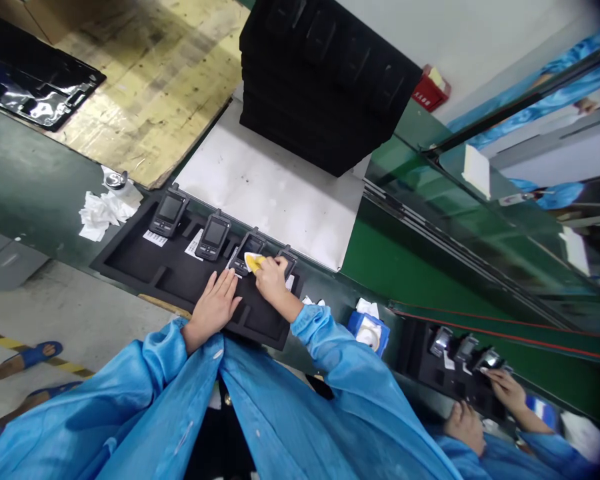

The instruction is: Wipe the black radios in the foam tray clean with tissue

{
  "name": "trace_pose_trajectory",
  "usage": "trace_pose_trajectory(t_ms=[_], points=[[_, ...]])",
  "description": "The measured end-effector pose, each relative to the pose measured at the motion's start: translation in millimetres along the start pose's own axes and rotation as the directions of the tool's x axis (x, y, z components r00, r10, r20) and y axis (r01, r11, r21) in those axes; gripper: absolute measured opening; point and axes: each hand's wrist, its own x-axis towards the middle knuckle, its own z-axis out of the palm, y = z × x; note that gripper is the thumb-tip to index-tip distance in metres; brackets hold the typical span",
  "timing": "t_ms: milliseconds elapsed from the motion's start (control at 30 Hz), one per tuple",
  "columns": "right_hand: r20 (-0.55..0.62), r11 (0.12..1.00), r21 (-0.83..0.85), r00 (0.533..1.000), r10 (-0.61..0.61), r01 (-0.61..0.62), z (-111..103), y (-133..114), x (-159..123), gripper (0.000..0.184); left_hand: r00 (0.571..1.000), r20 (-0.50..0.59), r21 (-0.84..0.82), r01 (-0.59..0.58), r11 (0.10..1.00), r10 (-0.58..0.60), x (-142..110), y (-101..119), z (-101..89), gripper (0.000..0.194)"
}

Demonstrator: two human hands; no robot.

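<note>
In the head view, a black foam tray (133, 257) lies before me with a row of small black handheld devices with screens. My right hand (274, 281) pinches a yellow cloth (255, 263) with a white edge and presses it against the third device (253, 244). The fingers of my left hand (214, 307) are stretched out, their tips at the lower end of that same device. Partly behind my right hand is the rightmost device (287, 255). Two others, the leftmost device (169, 210) and the second device (214, 236), rest in the tray untouched, with white labels beside them.
A tall stack of black foam trays (310, 100) stands on a white board (275, 193). Crumpled white tissues (100, 213) and a small metal-topped container (116, 180) lie to the left. Right of me are a blue box (370, 332) and a co-worker's hands (485, 413) at a similar tray.
</note>
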Motion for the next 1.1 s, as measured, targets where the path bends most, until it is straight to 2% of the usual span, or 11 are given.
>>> trace_pose_trajectory(t_ms=[133, 267, 367, 533, 600, 700, 800, 867, 933, 1000, 1100], points=[[0.029, 0.999, 0.027, 0.999, -0.025, 0.024, 13, -31, -25, 0.024, 1.0, -0.004, -0.015, -0.018, 1.0, 0.018, -1, -2, 2.4, 0.05], [0.036, 0.998, 0.042, 0.998, -0.048, 0.046, 11, -44, -34, 0.025, 0.999, -0.024, -0.025, -0.045, 0.999, 0.044, -3, -11, -5.5, 0.044], [0.012, 0.998, 0.04, 0.999, -0.045, 0.044, -1, -40, -11, 0.028, 0.998, -0.055, -0.013, -0.02, 1.0, 0.02, -4, -31, -19.3, 0.04], [-0.06, 0.99, 0.008, 0.988, -0.141, 0.142, -26, -37, 74, 0.03, 0.997, -0.062, 0.019, 0.041, 0.999, -0.04, -6, -67, -34.3, 0.041], [-0.052, 0.986, -0.021, 0.985, -0.166, 0.165, -28, -44, 96, 0.029, 0.998, -0.046, 0.02, 0.036, 0.999, -0.035, -6, -73, -34.2, 0.041], [0.007, 0.967, -0.034, 0.968, -0.252, 0.253, -22, -57, 95, 0.027, 0.999, -0.037, 0.013, 0.026, 1.0, -0.025, -8, -72, -31.5, 0.04], [0.079, 0.915, -0.008, 0.913, -0.401, 0.403, -17, -59, 83, 0.025, 0.999, -0.035, -0.002, 0.02, 1.0, -0.02, -9, -69, -29.9, 0.038], [0.068, 0.924, -0.028, 0.923, -0.378, 0.381, -18, -53, 85, 0.025, 0.999, -0.033, -0.01, 0.02, 1.0, -0.02, -9, -69, -29.8, 0.036], [0.02, 0.959, -0.067, 0.961, -0.275, 0.276, -21, -46, 93, 0.026, 0.999, -0.031, -0.013, 0.02, 1.0, -0.02, -9, -69, -30.1, 0.034], [0.005, 0.975, -0.078, 0.978, -0.207, 0.207, -21, -44, 97, 0.028, 0.999, -0.027, -0.015, 0.016, 1.0, -0.016, -9, -69, -30.2, 0.032], [0.068, 0.965, -0.03, 0.963, -0.26, 0.262, -14, -52, 85, 0.03, 1.0, -0.028, -0.02, 0.011, 1.0, -0.011, -9, -70, -30.3, 0.031]])
